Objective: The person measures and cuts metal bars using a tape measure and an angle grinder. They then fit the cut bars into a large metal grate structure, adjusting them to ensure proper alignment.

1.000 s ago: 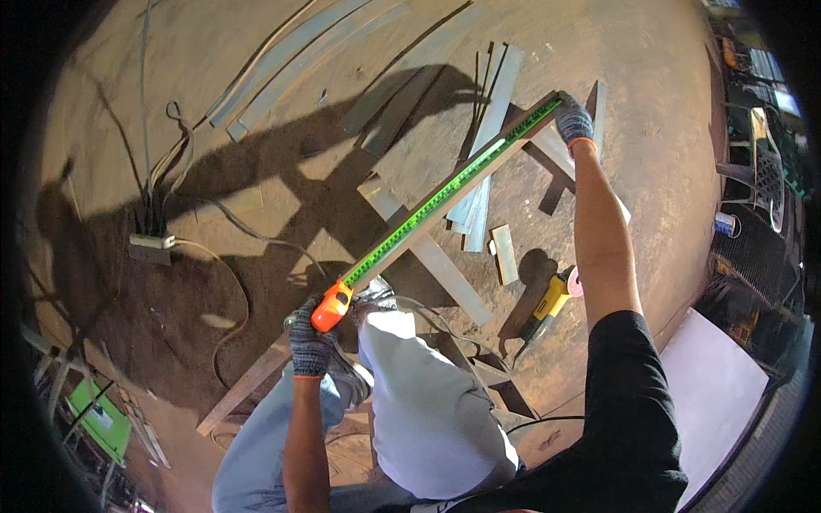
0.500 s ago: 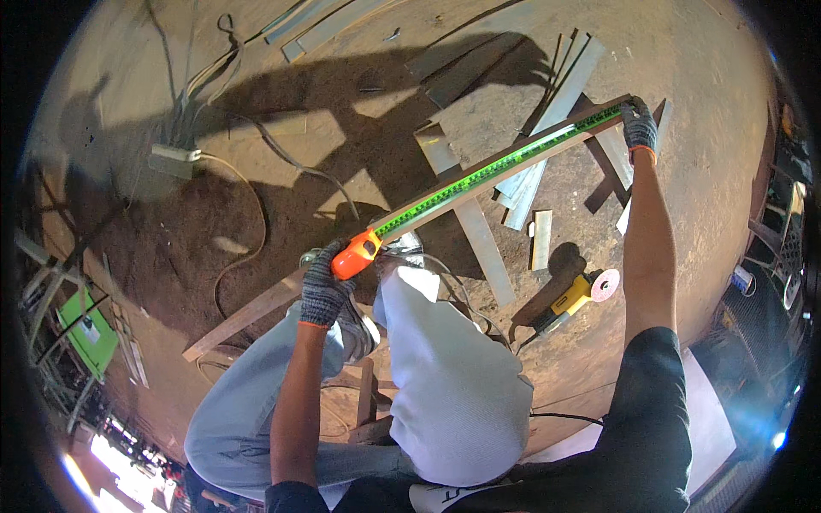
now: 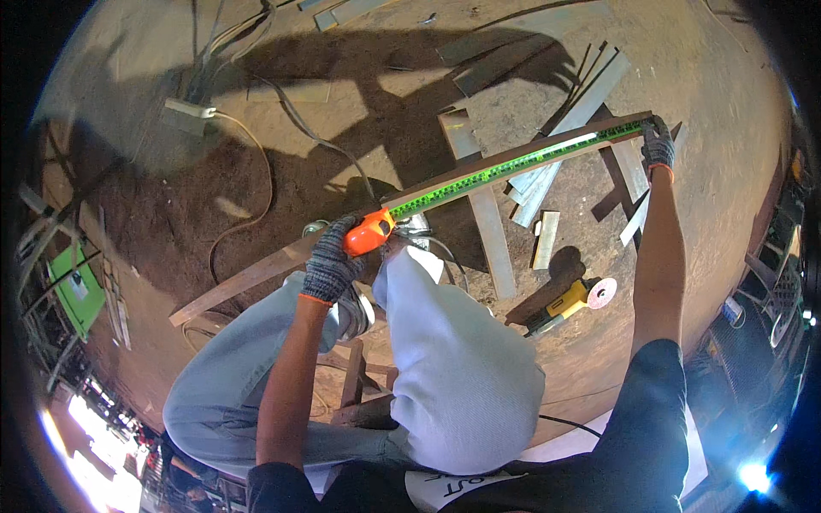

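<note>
An orange tape measure sits in my left hand, which wears a grey knitted glove and is closed around the case. Its bright green blade is pulled out along a long, brownish metal bar that slants up to the right. At the bar's far right end, my gloved right hand is closed over the blade's tip and the bar's end; the exact finger grip is partly hidden. The bar passes in front of my shoes and bent legs.
A yellow angle grinder with a pale disc lies right of my knee. Flat metal strips lie under and beyond the bar, with a short piece nearby. A white power strip and cables lie at left. A green panel stands far left.
The whole view has shifted and turned slightly. Both hands keep their places on the tape measure and bar, and the blade stays stretched out.
</note>
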Demonstrator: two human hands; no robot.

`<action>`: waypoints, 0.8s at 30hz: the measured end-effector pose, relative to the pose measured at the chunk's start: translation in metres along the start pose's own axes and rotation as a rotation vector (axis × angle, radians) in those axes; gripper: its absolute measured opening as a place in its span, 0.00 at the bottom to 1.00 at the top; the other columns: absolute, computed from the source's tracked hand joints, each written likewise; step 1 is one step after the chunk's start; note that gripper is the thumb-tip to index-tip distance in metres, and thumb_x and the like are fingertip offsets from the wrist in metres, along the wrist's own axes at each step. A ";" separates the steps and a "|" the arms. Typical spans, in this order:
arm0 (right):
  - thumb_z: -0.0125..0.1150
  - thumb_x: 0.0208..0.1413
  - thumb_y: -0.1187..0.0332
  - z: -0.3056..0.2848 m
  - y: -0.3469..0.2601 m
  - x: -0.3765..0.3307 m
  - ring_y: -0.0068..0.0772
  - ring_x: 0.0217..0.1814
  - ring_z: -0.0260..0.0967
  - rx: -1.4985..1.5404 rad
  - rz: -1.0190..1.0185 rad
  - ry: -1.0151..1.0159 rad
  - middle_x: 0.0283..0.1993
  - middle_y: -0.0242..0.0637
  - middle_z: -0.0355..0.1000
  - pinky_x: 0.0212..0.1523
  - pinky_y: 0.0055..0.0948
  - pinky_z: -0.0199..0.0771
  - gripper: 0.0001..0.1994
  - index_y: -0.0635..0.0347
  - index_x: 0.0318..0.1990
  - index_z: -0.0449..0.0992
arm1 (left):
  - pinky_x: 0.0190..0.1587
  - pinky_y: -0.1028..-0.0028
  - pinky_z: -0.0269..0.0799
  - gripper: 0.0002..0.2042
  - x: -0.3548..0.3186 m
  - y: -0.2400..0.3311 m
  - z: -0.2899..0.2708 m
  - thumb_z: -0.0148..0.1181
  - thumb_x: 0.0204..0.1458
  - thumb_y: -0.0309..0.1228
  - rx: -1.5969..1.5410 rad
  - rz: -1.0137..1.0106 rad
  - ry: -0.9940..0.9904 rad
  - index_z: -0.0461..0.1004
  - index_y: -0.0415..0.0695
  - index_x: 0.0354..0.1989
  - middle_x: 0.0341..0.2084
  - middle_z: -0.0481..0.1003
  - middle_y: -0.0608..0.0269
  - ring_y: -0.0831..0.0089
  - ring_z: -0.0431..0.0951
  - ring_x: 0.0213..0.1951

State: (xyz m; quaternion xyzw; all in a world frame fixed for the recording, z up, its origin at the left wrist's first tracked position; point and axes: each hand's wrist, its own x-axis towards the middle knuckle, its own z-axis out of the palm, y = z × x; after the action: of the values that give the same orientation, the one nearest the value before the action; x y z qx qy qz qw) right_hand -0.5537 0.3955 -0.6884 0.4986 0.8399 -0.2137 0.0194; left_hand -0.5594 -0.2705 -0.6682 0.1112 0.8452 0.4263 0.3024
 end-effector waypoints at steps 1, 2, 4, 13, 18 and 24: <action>0.61 0.49 0.53 -0.001 0.009 0.009 0.24 0.17 0.64 0.008 -0.025 0.000 0.40 0.36 0.73 0.20 0.29 0.65 0.26 0.47 0.56 0.68 | 0.53 0.67 0.66 0.26 0.001 0.005 0.000 0.65 0.36 0.24 0.036 -0.025 -0.023 0.67 0.40 0.48 0.45 0.71 0.50 0.58 0.72 0.48; 0.61 0.48 0.53 0.000 0.018 0.013 0.21 0.13 0.60 0.017 -0.045 -0.001 0.39 0.36 0.73 0.16 0.28 0.63 0.27 0.46 0.57 0.68 | 0.53 0.67 0.66 0.26 0.005 0.015 -0.003 0.63 0.37 0.22 0.074 -0.050 -0.050 0.67 0.39 0.49 0.45 0.71 0.50 0.59 0.72 0.49; 0.60 0.49 0.52 0.000 0.033 0.023 0.27 0.16 0.65 0.043 -0.085 0.010 0.41 0.39 0.73 0.19 0.30 0.66 0.28 0.47 0.58 0.66 | 0.52 0.67 0.67 0.26 0.012 0.019 -0.006 0.62 0.37 0.21 0.123 -0.029 -0.088 0.67 0.40 0.50 0.46 0.71 0.50 0.58 0.72 0.48; 0.49 0.57 0.65 0.026 -0.046 -0.124 0.42 0.59 0.61 -0.406 -0.679 -0.081 0.59 0.47 0.62 0.58 0.35 0.62 0.19 0.60 0.55 0.67 | 0.50 0.67 0.68 0.28 0.029 0.046 -0.016 0.66 0.36 0.28 0.142 0.024 -0.050 0.68 0.42 0.51 0.43 0.73 0.49 0.58 0.74 0.46; 0.54 0.53 0.63 0.088 -0.133 -0.354 0.45 0.52 0.68 0.028 -0.700 -1.170 0.49 0.44 0.71 0.52 0.36 0.67 0.17 0.57 0.51 0.72 | 0.45 0.68 0.71 0.27 0.069 0.071 -0.013 0.67 0.37 0.33 0.120 0.058 -0.062 0.69 0.41 0.49 0.39 0.75 0.49 0.60 0.77 0.41; 0.50 0.54 0.60 0.111 -0.165 -0.406 0.46 0.52 0.67 0.173 -0.586 -0.953 0.48 0.44 0.71 0.53 0.38 0.65 0.17 0.55 0.49 0.72 | 0.45 0.71 0.71 0.21 0.076 0.075 0.003 0.66 0.41 0.27 -0.034 0.029 -0.150 0.70 0.41 0.46 0.38 0.76 0.59 0.72 0.75 0.39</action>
State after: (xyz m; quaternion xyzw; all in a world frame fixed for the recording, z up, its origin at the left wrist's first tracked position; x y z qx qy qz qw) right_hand -0.5096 -0.0514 -0.6336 0.0928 0.8209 -0.4797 0.2955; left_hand -0.6233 -0.1889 -0.6418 0.1502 0.8110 0.4355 0.3605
